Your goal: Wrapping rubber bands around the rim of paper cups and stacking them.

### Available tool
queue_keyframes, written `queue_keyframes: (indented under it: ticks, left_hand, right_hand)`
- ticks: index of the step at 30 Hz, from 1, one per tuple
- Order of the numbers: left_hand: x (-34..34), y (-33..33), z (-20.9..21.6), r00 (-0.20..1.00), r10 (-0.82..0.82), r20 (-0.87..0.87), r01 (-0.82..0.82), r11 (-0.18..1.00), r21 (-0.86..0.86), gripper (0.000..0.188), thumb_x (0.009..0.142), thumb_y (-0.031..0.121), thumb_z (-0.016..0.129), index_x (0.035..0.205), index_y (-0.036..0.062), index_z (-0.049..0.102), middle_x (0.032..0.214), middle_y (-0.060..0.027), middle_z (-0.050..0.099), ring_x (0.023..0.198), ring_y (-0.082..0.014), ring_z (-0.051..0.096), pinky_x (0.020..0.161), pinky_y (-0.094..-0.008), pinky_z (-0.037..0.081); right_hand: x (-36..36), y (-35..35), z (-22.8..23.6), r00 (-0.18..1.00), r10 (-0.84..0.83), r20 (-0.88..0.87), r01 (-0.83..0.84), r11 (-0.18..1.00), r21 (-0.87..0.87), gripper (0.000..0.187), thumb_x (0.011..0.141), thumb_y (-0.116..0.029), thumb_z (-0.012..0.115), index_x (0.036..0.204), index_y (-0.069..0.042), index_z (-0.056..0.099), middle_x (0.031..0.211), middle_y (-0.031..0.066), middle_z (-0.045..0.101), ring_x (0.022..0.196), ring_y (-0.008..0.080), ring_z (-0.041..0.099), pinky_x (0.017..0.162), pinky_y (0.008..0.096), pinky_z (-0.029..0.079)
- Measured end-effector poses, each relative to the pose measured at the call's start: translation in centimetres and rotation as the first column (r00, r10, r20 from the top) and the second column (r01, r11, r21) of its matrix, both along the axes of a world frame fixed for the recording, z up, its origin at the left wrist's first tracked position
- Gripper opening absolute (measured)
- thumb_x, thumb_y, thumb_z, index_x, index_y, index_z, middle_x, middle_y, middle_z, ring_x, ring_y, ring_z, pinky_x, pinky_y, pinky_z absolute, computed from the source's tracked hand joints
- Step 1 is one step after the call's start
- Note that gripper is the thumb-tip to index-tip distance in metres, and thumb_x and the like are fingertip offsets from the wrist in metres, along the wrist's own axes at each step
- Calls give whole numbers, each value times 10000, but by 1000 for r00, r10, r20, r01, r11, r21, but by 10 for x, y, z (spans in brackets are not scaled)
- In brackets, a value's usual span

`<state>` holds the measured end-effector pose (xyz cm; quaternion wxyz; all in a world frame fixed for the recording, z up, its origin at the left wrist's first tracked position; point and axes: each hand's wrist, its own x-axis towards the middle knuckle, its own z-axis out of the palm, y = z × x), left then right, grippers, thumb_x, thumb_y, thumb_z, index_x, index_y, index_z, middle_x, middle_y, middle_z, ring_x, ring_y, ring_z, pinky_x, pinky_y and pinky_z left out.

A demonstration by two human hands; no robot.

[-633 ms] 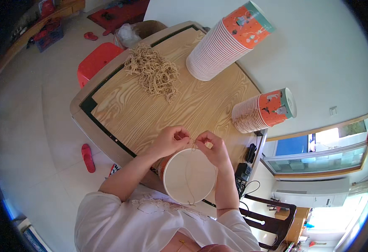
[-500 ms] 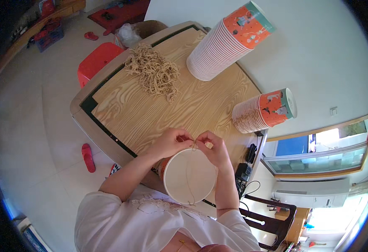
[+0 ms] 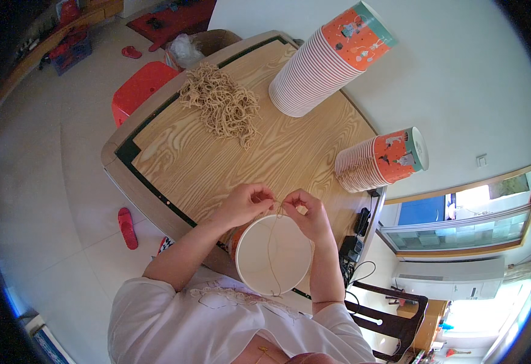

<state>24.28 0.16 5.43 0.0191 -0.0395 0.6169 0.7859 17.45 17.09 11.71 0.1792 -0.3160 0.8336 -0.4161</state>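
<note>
Pinching cord (image 3: 270,246) with left hand (image 3: 248,201) — fingertips together, just past far rim of bucket (image 3: 296,258) | pinching it likewise with right hand (image 3: 307,213), close beside | strung across bucket's open mouth to near rim: same cord | at near edge of table (image 3: 271,164): bucket — farther over: cord heap (image 3: 223,108), tall stack (image 3: 317,70), short stack (image 3: 365,164)

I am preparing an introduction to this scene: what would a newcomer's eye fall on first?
Probably the tall stack of paper tubs, orange and green at its top, by the wall. Next, the tangled heap of tan cord to its left on the table. In the near middle, the left hand and right hand pinch a thin cord with their fingers at the rim of an open tub.
</note>
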Motion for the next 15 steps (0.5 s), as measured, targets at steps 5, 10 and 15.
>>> queue_keyframes:
  ticks: [5, 10, 15]
  left_hand:
    - [1, -3, 8, 993, -115, -19, 112, 987, -114, 163, 800, 141, 632, 877, -2, 643, 773, -47, 647, 715, -95, 594, 665, -246, 474]
    - [-2, -5, 7, 977, -205, 64, 206, 979, -2, 189, 793, 176, 655, 871, 4, 647, 773, -55, 642, 725, -104, 587, 669, -251, 473]
    - [0, -2, 4, 989, -147, -3, 145, 983, -108, 196, 788, 171, 657, 869, -7, 640, 774, -42, 639, 708, -100, 575, 654, -246, 466]
  right_hand:
    - [-1, 1, -2, 1000, -15, 19, 16, 999, -35, 53, 797, -4, 606, 844, 8, 584, 776, 26, 597, 760, 86, 553, 718, 229, 447]
    - [0, 0, -2, 999, 1, 38, 1, 999, -39, 57, 805, -8, 602, 856, 9, 582, 780, 29, 599, 770, 91, 563, 724, 231, 452]
    - [0, 0, -5, 998, 30, 52, -27, 998, -51, 98, 808, -4, 608, 890, 5, 556, 800, 36, 588, 783, 98, 566, 723, 235, 456]
